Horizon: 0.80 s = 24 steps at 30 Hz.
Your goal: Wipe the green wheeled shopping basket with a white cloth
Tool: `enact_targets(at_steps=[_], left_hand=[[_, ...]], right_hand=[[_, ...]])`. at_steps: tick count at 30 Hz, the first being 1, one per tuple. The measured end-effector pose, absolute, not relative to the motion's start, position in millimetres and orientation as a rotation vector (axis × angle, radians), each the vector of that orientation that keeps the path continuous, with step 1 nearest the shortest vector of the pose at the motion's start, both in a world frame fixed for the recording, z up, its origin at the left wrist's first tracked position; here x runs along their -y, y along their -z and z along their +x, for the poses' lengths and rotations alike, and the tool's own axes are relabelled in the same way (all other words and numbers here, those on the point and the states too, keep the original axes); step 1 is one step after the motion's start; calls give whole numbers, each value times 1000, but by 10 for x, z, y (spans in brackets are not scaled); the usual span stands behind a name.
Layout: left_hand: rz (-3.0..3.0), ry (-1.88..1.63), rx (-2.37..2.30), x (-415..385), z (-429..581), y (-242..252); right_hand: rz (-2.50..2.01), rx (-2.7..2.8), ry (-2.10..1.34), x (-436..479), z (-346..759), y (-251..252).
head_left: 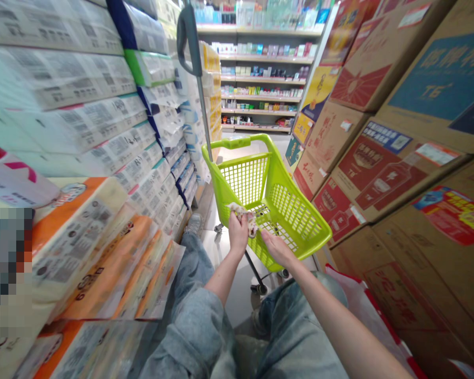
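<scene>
A lime-green plastic shopping basket cart (300,210) lies tipped toward me in a narrow shop aisle, its handle (237,142) at the far end. My left hand (238,231) is closed on a crumpled pale cloth (243,213) and presses it against the basket's near rim. My right hand (277,248) lies on the lower edge of the basket beside it, fingers curled over the rim. My knees in light jeans (205,326) show below.
Stacked packs of tissue and paper rolls (102,158) wall the left side. Cardboard cartons (398,158) wall the right. A grey pole with a handle (193,58) stands behind the basket. Shelves of goods (260,73) close the aisle's far end. A red-and-white bag (363,305) lies at lower right.
</scene>
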<state>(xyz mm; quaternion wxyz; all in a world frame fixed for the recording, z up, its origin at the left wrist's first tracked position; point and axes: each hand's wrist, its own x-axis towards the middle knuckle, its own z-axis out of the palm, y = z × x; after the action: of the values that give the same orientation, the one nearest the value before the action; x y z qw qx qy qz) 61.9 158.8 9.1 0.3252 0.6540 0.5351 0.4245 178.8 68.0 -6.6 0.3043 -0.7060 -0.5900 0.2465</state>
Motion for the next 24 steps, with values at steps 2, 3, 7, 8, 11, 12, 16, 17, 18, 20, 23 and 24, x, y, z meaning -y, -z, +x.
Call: enact_targets(at_steps=[2,3,7,8,11,12,16,17,18,20,23,24], left_hand=[[1700,-1085,-1434,-1657,739,-156],[1710,-1046,-1465,-1707,790,-188],[1790,-853,-1604,-1970,911,-308],[1807,-827,-1627,-2030,924,-336],[1850,-786,-1688,-2129,953,-401],[1864,-776,-1716,-2129,961,-410],[1972,-751,-1787,-1983,983,-351],[2009,-744,-1784,-1917,983,-314],[2046,-737,-1773,-1840,979,-273],[2108,-708,-1731,-1662,959,-191],[2135,-653,-1613,-1402,891,-110],[2134,-645,-1559,-1345,855,-99]], right_hand=[[-1865,1582,-654,-674,1768,47],[-1871,1588,-654,-670,1757,35],[-1921,1572,-639,-645,1708,-9],[-1924,1567,-634,-640,1697,-18],[-1910,1573,-636,-633,1676,-38],[-1910,1575,-637,-632,1673,-43],[-1943,1571,-638,-624,1680,-50],[-1944,1574,-639,-623,1686,-47],[-1940,1579,-641,-623,1692,-41],[-1922,1586,-645,-630,1705,-21],[-1908,1569,-648,-643,1722,17],[-1908,1559,-651,-644,1726,26]])
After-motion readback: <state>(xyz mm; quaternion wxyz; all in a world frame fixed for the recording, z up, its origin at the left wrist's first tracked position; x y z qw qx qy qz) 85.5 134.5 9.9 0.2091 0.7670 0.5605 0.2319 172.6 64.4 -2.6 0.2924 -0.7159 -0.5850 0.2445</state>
